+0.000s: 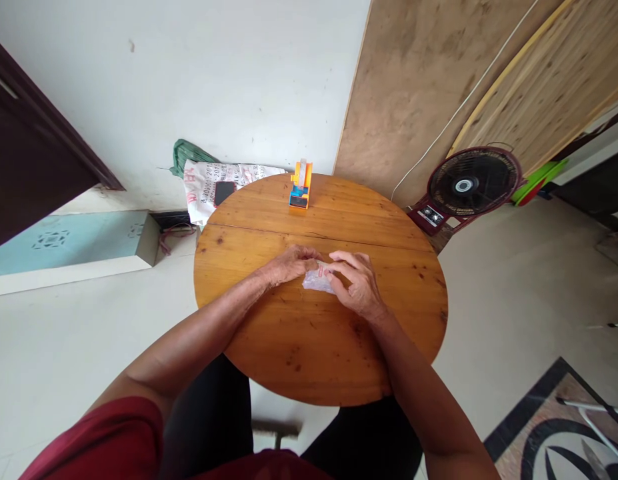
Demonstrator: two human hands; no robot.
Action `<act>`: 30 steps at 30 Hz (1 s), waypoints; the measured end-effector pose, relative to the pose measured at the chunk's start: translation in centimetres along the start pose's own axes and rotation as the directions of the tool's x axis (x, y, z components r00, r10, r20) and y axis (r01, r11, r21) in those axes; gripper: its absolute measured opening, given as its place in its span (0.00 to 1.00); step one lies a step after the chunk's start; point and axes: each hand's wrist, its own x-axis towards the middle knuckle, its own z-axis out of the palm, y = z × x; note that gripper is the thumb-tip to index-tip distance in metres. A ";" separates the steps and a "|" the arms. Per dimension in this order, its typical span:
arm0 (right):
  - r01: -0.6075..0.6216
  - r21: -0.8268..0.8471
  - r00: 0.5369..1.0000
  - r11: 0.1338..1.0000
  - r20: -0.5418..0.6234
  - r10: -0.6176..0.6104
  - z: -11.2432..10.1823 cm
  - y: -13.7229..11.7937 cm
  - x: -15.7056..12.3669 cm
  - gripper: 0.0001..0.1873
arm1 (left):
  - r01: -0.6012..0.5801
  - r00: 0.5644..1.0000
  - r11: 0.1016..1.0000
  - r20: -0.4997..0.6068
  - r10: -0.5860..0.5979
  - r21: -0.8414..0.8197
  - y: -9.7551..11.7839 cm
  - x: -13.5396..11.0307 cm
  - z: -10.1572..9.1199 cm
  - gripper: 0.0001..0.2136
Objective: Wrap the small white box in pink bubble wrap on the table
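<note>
A small see-through plastic packet [316, 283] with red print on top lies on the round wooden table [289, 333]. What is inside it is too small to make out. My left hand [293, 263] has its fingers closed on the packet's upper left edge. From the right, my right hand [357, 283] grips the packet's other end, thumb in front and forefinger on top. Beyond both hands, near the table's far edge, stands an orange and blue tape dispenser [301, 187].
Behind the table at the left are a printed white sack [199, 193] and a dark flat object [224, 193]. A dark red fan [463, 187] stands off the table's right side. Left of it all runs a pale blue ledge [69, 243].
</note>
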 end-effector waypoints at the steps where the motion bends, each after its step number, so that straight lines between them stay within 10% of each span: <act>1: -0.006 0.001 1.000 1.000 0.001 0.006 0.0 0.0 0.0 0.09 | 0.002 1.000 1.000 -0.003 -0.002 0.006 0.0 0.0 0.0 0.17; 30: -0.130 0.033 0.947 0.991 0.301 0.115 -0.2 0.1 0.4 0.37 | -0.027 1.000 1.000 0.014 0.027 0.003 0.1 -0.2 0.1 0.17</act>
